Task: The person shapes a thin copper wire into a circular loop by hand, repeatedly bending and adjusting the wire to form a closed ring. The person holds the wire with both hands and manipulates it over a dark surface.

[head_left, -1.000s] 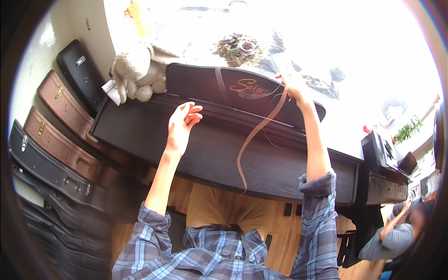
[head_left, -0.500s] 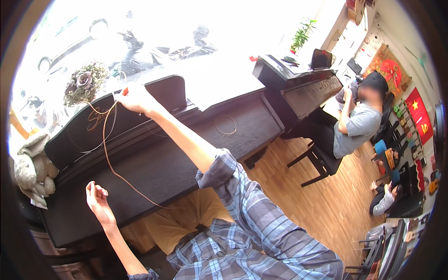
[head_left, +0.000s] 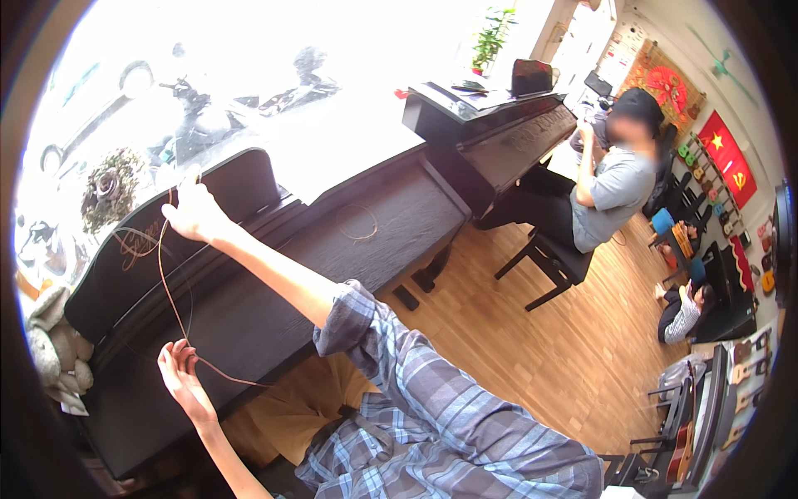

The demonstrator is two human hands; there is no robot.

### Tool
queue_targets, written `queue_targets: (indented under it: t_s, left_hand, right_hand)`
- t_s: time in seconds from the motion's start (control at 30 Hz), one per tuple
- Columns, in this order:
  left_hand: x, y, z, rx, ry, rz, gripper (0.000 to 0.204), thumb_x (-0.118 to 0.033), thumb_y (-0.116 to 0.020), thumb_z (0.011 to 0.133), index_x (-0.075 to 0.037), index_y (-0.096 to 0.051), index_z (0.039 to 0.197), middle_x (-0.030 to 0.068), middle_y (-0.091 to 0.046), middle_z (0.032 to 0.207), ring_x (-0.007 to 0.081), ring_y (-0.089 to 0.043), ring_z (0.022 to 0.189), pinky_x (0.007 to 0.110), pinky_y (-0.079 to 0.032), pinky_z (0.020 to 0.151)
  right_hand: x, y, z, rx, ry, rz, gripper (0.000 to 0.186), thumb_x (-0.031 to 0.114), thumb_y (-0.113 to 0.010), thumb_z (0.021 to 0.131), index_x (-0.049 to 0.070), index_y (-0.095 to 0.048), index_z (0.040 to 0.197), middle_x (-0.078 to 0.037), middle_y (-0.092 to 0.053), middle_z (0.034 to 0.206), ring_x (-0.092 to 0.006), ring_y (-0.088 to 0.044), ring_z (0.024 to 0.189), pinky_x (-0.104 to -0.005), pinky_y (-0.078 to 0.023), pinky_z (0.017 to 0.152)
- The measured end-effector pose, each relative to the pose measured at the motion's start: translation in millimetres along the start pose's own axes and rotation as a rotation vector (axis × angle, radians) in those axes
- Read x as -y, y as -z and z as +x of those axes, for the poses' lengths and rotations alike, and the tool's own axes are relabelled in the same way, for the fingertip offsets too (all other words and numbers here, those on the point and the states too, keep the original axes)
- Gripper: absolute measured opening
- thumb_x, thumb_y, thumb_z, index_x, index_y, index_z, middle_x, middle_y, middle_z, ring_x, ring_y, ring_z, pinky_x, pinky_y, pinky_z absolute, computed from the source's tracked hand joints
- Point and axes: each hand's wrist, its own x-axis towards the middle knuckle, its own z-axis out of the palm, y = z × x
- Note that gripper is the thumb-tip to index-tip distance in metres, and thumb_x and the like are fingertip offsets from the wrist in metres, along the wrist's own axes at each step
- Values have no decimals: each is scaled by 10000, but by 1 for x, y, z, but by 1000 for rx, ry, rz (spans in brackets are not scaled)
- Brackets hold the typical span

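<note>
My right hand (head_left: pixel 191 212) grips thin tan and clear strands (head_left: pixel 169 295) at the dark music stand (head_left: pixel 243 179); they dangle over the closed lid of the black piano (head_left: pixel 287 320). My left hand (head_left: pixel 184 378) is lower, fingers loosely curled and apart beside the hanging strand; whether it touches it I cannot tell. A thin loop (head_left: pixel 357 235) lies on the lid to the right. A dried flower bunch (head_left: pixel 116 187) is behind the stand, and a grey plush toy (head_left: pixel 54 353) is at the piano's left end.
A co-worker in grey (head_left: pixel 611 195) sits at another black keyboard (head_left: pixel 490 141) on the right, on a black bench (head_left: pixel 540 266). Farther back a person in stripes (head_left: pixel 677 316) sits low. Instruments line the right wall (head_left: pixel 748 366). A bright window with motorbikes is behind the piano.
The view has swung to the right. My left hand has come to the dangling strand, its fingers nearer it. My right hand still holds the strands at the stand.
</note>
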Motion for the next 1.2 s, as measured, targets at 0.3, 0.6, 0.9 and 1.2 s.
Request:
queue_targets:
  t_s: [0.3, 0.6, 0.9, 1.2]
  left_hand:
    - [23, -2, -1, -48, -76, 169, 323, -214, -569, 1059, -60, -505, 1336, 74, -631, 1181, 136, -603, 1010, 294, -463, 915]
    - [23, 21, -8, -23, -138, 541, 550, -186, -641, 1019, -79, -399, 1501, 11, -550, 947, 82, -481, 768, 247, -426, 750]
    - [31, 34, -16, -125, -147, 525, 529, -146, -626, 1022, -70, -390, 1488, 68, -565, 1140, 107, -563, 876, 264, -465, 809]
    - [38, 93, -90, -883, -472, 537, 325, -133, -673, 1002, 31, -517, 1236, 102, -566, 1085, 172, -555, 988, 318, -477, 953]
  right_hand:
    - [19, 62, -41, 232, 242, 177, 369, 368, -675, 970, 15, -605, 1053, -152, -674, 774, -285, -672, 729, -401, -533, 710]
    - [55, 130, -113, 291, 273, 325, 345, 338, -708, 957, 5, -622, 988, -107, -652, 704, -193, -630, 664, -347, -500, 646]
    - [76, 167, -145, 309, 250, 364, 303, 318, -680, 996, 34, -578, 981, -37, -562, 650, -101, -529, 620, -307, -480, 634]
    - [24, 183, -214, 81, -87, 713, 293, 356, -608, 1026, 63, -620, 1024, 12, -548, 838, -90, -509, 698, -218, -395, 555]
